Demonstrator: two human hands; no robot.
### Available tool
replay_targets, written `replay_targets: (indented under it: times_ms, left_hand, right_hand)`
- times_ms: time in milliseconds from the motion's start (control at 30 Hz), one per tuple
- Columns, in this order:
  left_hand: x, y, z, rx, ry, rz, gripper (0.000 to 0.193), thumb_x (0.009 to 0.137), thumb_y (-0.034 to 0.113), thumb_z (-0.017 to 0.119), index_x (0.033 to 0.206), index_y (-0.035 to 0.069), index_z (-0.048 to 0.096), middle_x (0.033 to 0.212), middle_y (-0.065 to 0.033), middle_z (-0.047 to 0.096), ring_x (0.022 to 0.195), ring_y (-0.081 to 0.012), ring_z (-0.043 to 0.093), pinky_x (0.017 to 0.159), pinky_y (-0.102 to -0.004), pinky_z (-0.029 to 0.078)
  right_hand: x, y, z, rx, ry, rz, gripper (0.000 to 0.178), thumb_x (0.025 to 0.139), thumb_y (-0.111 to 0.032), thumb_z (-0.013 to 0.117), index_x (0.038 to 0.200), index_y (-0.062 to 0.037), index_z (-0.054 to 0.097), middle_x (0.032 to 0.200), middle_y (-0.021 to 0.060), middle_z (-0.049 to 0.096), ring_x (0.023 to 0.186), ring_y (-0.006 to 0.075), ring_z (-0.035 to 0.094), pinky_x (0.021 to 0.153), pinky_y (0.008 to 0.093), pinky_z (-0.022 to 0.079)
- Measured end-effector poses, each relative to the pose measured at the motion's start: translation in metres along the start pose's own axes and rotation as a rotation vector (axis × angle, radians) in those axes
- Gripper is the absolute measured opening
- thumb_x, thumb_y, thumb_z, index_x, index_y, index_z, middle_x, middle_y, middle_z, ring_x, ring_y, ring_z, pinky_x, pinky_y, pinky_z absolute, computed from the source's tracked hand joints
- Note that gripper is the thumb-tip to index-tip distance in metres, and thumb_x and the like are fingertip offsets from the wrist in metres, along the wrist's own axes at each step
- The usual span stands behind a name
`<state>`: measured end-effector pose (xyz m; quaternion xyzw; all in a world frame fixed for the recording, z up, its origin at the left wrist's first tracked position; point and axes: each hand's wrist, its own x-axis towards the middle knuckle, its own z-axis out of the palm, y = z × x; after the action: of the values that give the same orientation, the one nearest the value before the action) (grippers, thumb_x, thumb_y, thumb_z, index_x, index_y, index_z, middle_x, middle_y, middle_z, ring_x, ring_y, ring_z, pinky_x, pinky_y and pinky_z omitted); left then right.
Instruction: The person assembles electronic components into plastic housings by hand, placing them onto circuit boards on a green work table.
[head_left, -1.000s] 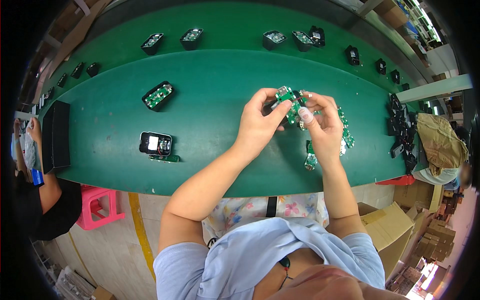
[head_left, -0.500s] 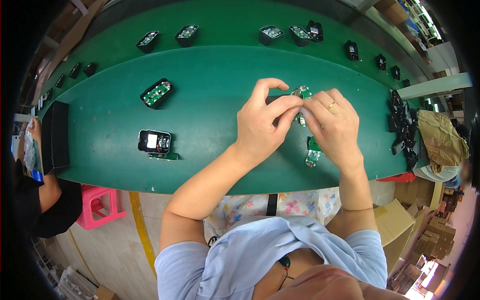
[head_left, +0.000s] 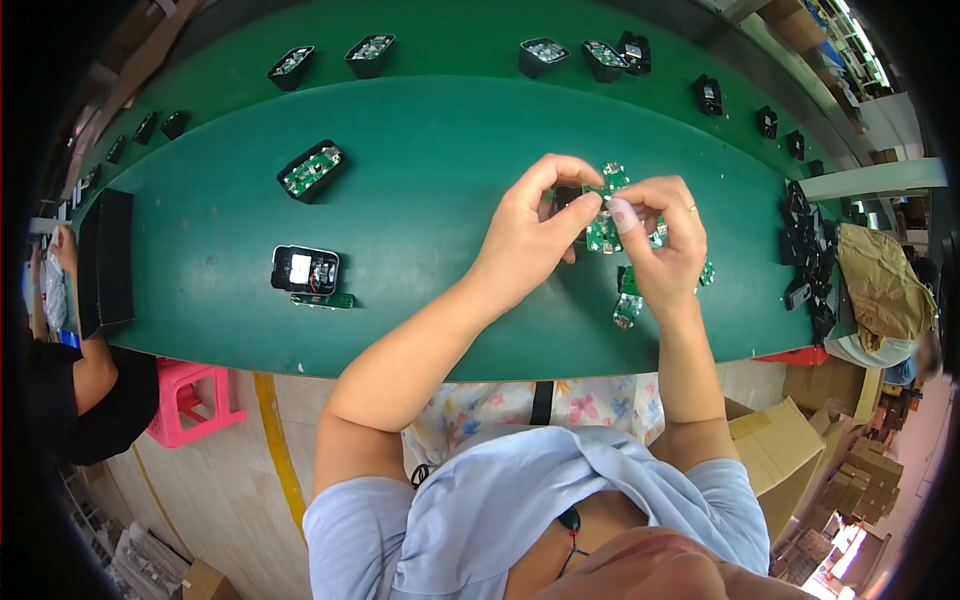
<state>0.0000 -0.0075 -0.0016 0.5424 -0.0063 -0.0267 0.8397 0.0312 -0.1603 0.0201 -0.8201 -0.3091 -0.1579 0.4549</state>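
Left hand (head_left: 530, 222); green board (head_left: 603, 237) at fingertips (head_left: 590, 203)

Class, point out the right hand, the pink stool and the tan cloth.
Right hand (head_left: 668, 245): head view, near the thumb's base.
Pink stool (head_left: 192, 374): head view, on the seat.
Tan cloth (head_left: 883, 285): head view, mid-folds.

A green circuit board (head_left: 603, 237), partly covered, sits between fingers (head_left: 627, 217) beside a dark case (head_left: 567, 201)
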Motion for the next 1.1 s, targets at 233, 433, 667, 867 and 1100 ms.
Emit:
replay_targets:
  times_ms: [233,433,667,867,1100]
  left_hand:
    - [0.000,-0.001,-0.001,0.262,0.117,0.189,0.025,0.086,0.010,0.059,0.109,0.003,0.055,0.099,-0.0035,0.053,0.079,-0.0068,0.053,0.064,-0.0206,0.046]
    - [0.001,-0.004,0.001,0.381,0.136,0.384,0.023,0.085,0.005,0.058,0.107,0.000,0.056,0.101,-0.0071,0.054,0.093,-0.0134,0.052,0.080,-0.0256,0.043]
    - [0.002,-0.006,0.004,0.477,0.249,0.515,0.019,0.078,0.007,0.062,0.097,0.006,0.059,0.089,-0.0072,0.056,0.071,-0.0183,0.058,0.062,-0.0279,0.048]
    - [-0.003,-0.001,0.003,0.516,0.193,0.406,0.021,0.083,0.004,0.059,0.103,0.001,0.058,0.096,-0.0082,0.060,0.085,-0.0151,0.058,0.073,-0.0263,0.048]
    - [-0.003,-0.005,0.003,0.532,0.229,0.392,0.020,0.083,0.004,0.058,0.104,0.002,0.058,0.093,-0.0056,0.063,0.080,-0.0112,0.059,0.070,-0.0242,0.048]
  right_hand:
    - [0.007,-0.006,-0.013,-0.107,-0.120,-0.133,0.013,0.072,0.004,0.066,0.081,-0.0017,0.059,0.078,0.0059,0.056,0.068,0.0164,0.055,0.053,0.0251,0.046]
    - [0.008,-0.006,-0.011,-0.159,-0.146,-0.173,0.016,0.069,0.005,0.067,0.081,-0.0013,0.058,0.078,0.0073,0.056,0.069,0.0195,0.056,0.052,0.0278,0.048]
    - [0.006,-0.002,-0.010,-0.217,-0.156,-0.233,0.020,0.066,0.006,0.067,0.082,-0.0011,0.057,0.079,0.0091,0.056,0.069,0.0235,0.056,0.055,0.0318,0.046]
    - [0.004,-0.005,-0.005,-0.288,-0.141,-0.248,0.023,0.066,0.006,0.067,0.084,-0.0017,0.056,0.078,0.0092,0.055,0.068,0.0247,0.055,0.057,0.0341,0.045]
    - [0.007,-0.001,0.001,-0.321,-0.156,-0.351,0.022,0.067,0.005,0.067,0.085,-0.0022,0.056,0.077,0.0102,0.055,0.068,0.0257,0.054,0.057,0.0338,0.045]
